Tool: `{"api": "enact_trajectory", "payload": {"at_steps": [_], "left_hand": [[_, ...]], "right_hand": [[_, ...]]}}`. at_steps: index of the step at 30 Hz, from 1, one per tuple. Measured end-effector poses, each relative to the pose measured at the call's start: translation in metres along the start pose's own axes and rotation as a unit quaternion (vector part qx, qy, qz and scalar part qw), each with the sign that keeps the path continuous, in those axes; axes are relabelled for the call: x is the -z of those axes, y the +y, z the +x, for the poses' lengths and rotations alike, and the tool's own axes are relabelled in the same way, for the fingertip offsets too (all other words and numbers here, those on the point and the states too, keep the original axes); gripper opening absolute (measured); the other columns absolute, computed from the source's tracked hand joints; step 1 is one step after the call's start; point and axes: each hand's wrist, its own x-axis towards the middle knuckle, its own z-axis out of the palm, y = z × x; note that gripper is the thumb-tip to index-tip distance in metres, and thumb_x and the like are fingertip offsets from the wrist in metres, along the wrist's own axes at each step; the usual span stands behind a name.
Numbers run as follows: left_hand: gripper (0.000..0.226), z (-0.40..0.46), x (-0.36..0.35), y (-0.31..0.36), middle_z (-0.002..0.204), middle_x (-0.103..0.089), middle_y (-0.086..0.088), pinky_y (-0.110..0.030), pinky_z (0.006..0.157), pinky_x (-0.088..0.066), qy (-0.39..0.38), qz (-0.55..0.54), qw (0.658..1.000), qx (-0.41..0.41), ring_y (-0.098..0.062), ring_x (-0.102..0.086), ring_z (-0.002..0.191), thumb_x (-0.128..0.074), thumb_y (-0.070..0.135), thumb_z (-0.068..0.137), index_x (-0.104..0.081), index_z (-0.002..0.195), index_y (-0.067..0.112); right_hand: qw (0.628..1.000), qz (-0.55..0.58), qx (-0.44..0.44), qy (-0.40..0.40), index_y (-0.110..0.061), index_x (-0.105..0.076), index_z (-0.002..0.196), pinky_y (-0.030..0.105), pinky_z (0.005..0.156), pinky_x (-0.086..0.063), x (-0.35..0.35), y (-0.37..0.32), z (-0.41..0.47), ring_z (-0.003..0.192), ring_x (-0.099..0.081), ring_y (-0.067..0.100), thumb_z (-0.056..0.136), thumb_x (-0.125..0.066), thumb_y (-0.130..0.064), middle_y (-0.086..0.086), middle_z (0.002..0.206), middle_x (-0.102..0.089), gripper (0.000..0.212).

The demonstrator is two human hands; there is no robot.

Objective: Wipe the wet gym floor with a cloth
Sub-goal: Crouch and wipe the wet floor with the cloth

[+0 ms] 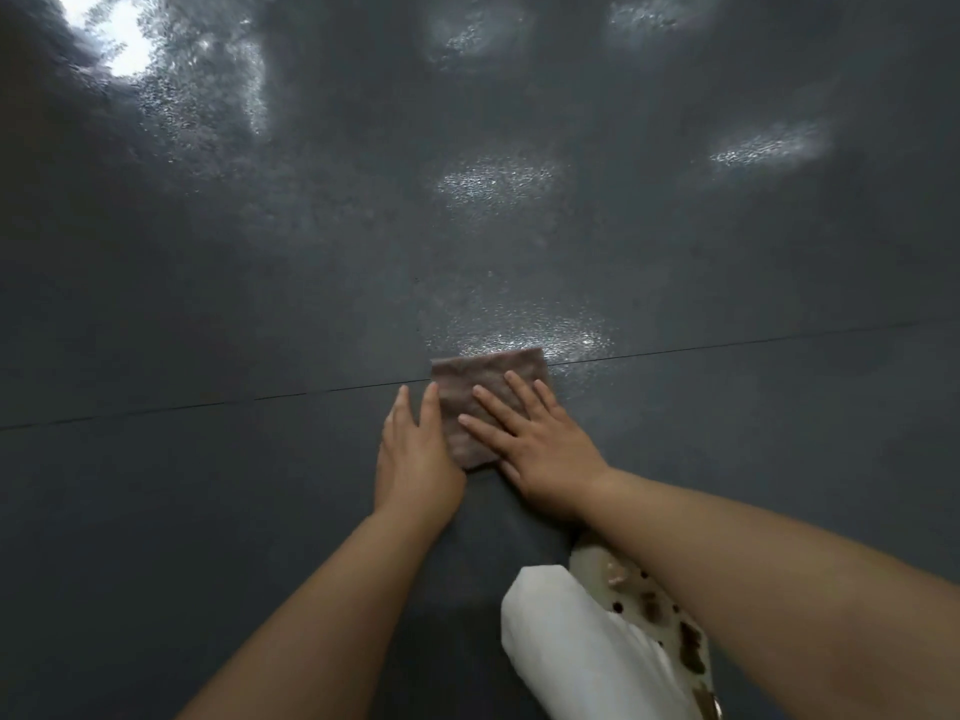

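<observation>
Bare forearms [322, 605], fuzzy folded cloth [485, 379], glistening floor [260, 304]

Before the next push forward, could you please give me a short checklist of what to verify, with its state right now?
1. Folded brown cloth lies flat on the dark grey gym floor: ok.
2. Right hand presses on the cloth, fingers spread: ok.
3. Left hand is on the cloth: only partly, at its left edge; not ok.
4. Glistening wet patch sits straight ahead, touching the cloth's far edge: ok.
5. Thin floor seam under the cloth may snag it: cannot tell.
6. Further shiny patches beyond are within reach: cannot tell.
</observation>
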Motion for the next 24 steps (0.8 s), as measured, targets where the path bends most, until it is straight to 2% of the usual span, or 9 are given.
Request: {"api": "enact_trajectory", "payload": {"at_steps": [5, 7, 10, 13, 16, 18, 19, 22, 24], "left_hand": [[0.073, -0.003, -0.018, 0.038, 0.158, 0.009, -0.004, -0.036, 0.115, -0.015, -0.063, 0.025, 0.997, -0.047, -0.024, -0.001, 0.145, -0.044, 0.009, 0.092, -0.004, 0.151, 0.023], [0.071, -0.003, -0.025, 0.05, 0.158, 0.008, -0.005, -0.036, 0.115, -0.014, -0.085, 0.05, 0.993, -0.067, -0.025, 0.0, 0.145, -0.042, 0.009, 0.093, -0.005, 0.152, 0.022], [0.069, -0.003, -0.035, 0.067, 0.159, 0.007, -0.005, -0.037, 0.115, -0.014, -0.104, 0.075, 0.988, -0.092, -0.026, 0.001, 0.146, -0.04, 0.007, 0.093, -0.007, 0.152, 0.022], [0.066, -0.002, -0.044, 0.086, 0.159, 0.006, -0.003, -0.038, 0.115, -0.014, -0.118, 0.089, 0.982, -0.116, -0.026, 0.002, 0.146, -0.038, 0.008, 0.093, -0.01, 0.151, 0.022], [0.064, -0.001, -0.052, 0.102, 0.159, 0.007, -0.002, -0.041, 0.115, -0.014, -0.134, 0.103, 0.978, -0.119, -0.031, 0.003, 0.145, -0.037, 0.01, 0.093, -0.011, 0.151, 0.022], [0.064, 0.001, -0.057, 0.111, 0.159, 0.007, -0.004, -0.042, 0.116, -0.011, -0.12, 0.118, 0.979, -0.114, -0.032, 0.005, 0.145, -0.038, 0.012, 0.093, -0.012, 0.151, 0.023], [0.065, 0.001, -0.06, 0.115, 0.159, 0.006, -0.006, -0.041, 0.116, -0.009, -0.105, 0.129, 0.979, -0.119, -0.031, 0.005, 0.145, -0.04, 0.013, 0.093, -0.012, 0.151, 0.023], [0.067, 0.001, -0.068, 0.129, 0.159, 0.009, -0.007, -0.038, 0.117, -0.004, -0.08, 0.14, 0.976, -0.148, -0.029, 0.007, 0.146, -0.044, 0.017, 0.093, -0.011, 0.151, 0.025], [0.068, 0.0, -0.073, 0.137, 0.159, 0.01, -0.006, -0.038, 0.117, -0.004, -0.085, 0.152, 0.97, -0.17, -0.029, 0.007, 0.146, -0.044, 0.018, 0.092, -0.011, 0.15, 0.028]], "right_hand": [[0.979, 0.061, -0.193, 0.019, -0.028, -0.038, 0.138, 0.049, 0.111, -0.023, -0.016, 0.07, -0.059, 0.127, -0.045, 0.043, 0.079, -0.036, -0.038, 0.008, 0.141, -0.049, 0.059], [0.957, 0.095, -0.275, 0.013, -0.023, -0.034, 0.143, 0.055, 0.108, -0.022, -0.023, 0.094, -0.088, 0.131, -0.04, 0.044, 0.082, -0.031, -0.039, 0.008, 0.146, -0.042, 0.063], [0.908, 0.144, -0.394, 0.005, -0.017, -0.021, 0.149, 0.051, 0.114, -0.01, -0.026, 0.118, -0.122, 0.142, -0.018, 0.041, 0.085, -0.014, -0.046, 0.008, 0.155, -0.021, 0.07], [0.867, 0.175, -0.466, 0.024, -0.013, -0.021, 0.15, 0.051, 0.115, -0.006, -0.026, 0.124, -0.128, 0.143, -0.011, 0.04, 0.086, -0.007, -0.049, 0.01, 0.157, -0.018, 0.074], [0.886, 0.171, -0.431, 0.003, -0.019, -0.027, 0.149, 0.056, 0.113, -0.01, -0.023, 0.109, -0.122, 0.142, -0.013, 0.043, 0.088, -0.017, -0.042, 0.005, 0.157, -0.021, 0.066], [0.933, 0.139, -0.332, -0.001, -0.021, -0.039, 0.142, 0.062, 0.105, -0.03, -0.023, 0.093, -0.126, 0.135, -0.029, 0.046, 0.084, -0.029, -0.037, 0.006, 0.148, -0.04, 0.06], [0.954, 0.118, -0.275, -0.006, -0.024, -0.04, 0.138, 0.06, 0.103, -0.034, -0.026, 0.087, -0.131, 0.132, -0.032, 0.044, 0.082, -0.033, -0.036, 0.005, 0.143, -0.047, 0.058], [0.986, 0.076, -0.15, -0.02, -0.03, -0.036, 0.137, 0.051, 0.103, -0.025, -0.03, 0.093, -0.144, 0.129, -0.036, 0.039, 0.083, -0.036, -0.041, 0.002, 0.141, -0.049, 0.055], [0.986, 0.072, -0.147, -0.036, -0.032, -0.036, 0.137, 0.047, 0.104, -0.024, -0.033, 0.111, -0.143, 0.128, -0.044, 0.037, 0.082, -0.036, -0.044, 0.002, 0.141, -0.05, 0.055]]}}
